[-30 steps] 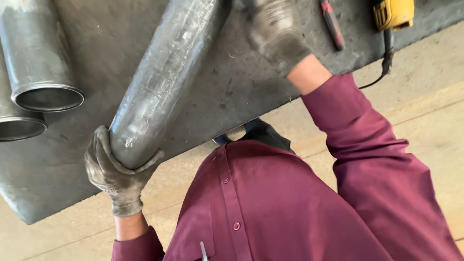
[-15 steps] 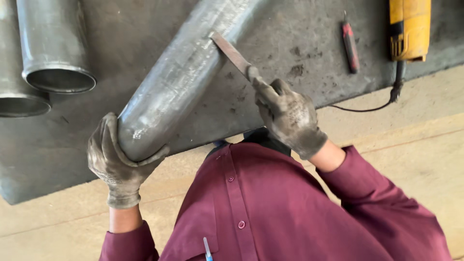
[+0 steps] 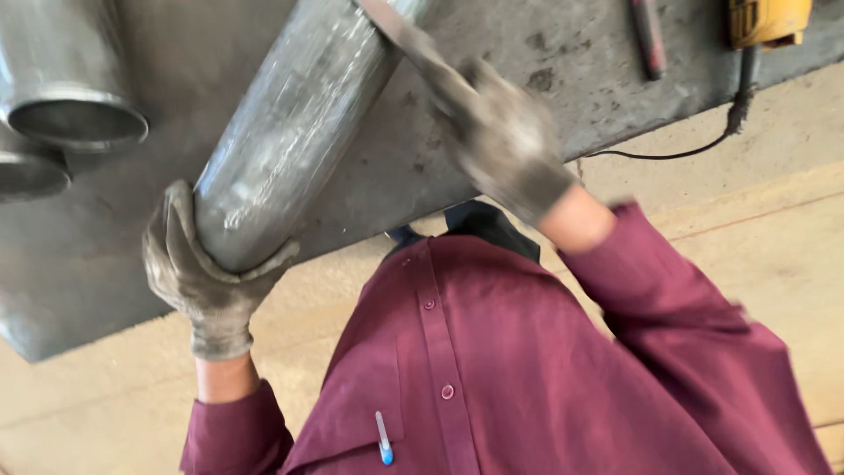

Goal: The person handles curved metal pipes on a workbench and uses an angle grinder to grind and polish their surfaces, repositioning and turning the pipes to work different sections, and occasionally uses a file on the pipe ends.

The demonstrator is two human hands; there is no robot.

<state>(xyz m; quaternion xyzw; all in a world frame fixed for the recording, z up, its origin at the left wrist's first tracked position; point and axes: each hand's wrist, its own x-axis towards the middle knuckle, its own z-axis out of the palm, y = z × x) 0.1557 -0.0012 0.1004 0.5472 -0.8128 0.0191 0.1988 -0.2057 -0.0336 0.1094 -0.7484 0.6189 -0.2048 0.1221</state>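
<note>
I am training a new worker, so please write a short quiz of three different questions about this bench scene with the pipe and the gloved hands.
1. True or false: the left hand cups the near end of the large metal pipe.
2. What does the right hand hold against the pipe? A) a flat file B) a paintbrush C) a tape measure
3. Which colour is the power tool at the far right of the workbench?

Key
1. True
2. A
3. Yellow

two open pipes (image 3: pixel 75 119), yellow power tool (image 3: pixel 763 19)
</note>
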